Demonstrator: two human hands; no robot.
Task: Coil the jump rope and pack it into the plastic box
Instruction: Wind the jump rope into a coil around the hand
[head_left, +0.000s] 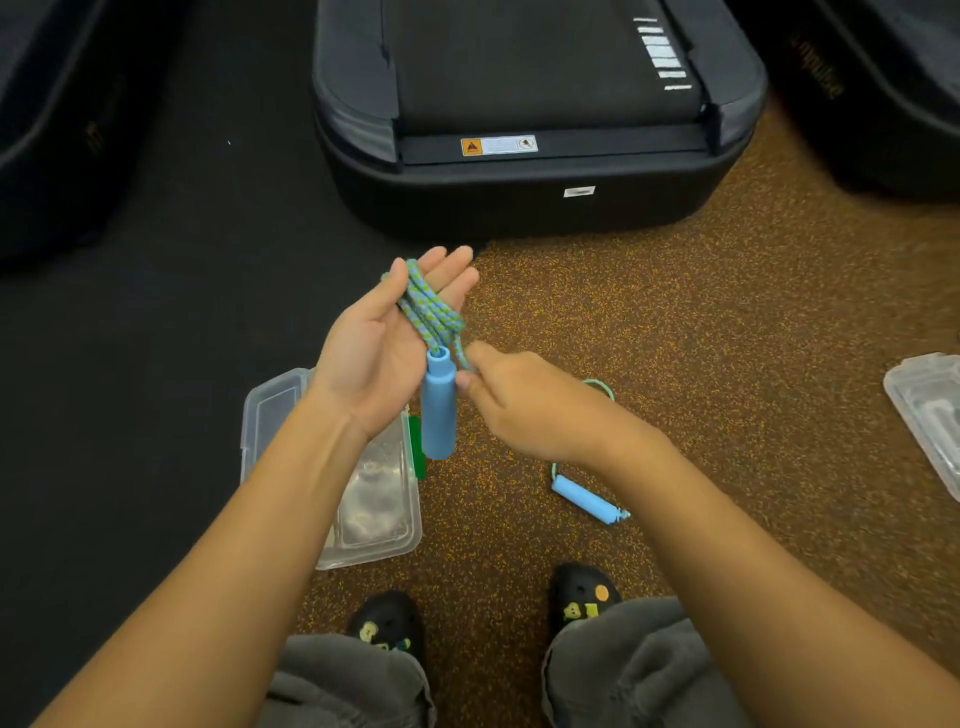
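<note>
My left hand (379, 338) is held palm up with its fingers spread, and several turns of the blue-green jump rope (428, 309) are wrapped around them. One light blue handle (439, 410) hangs down from that hand. My right hand (524, 405) pinches the rope just right of the handle's top. The other blue handle (587, 500) lies on the floor below my right wrist, a loose length of rope trailing from it. The clear plastic box (374, 509) with a green latch lies open on the floor under my left forearm.
A black treadmill (524, 202) stands straight ahead, with more dark machines at far left and far right. Another clear plastic piece (930, 410) lies at the right edge. My two black shoes (582, 597) stand on the speckled brown floor (675, 322) near the bottom.
</note>
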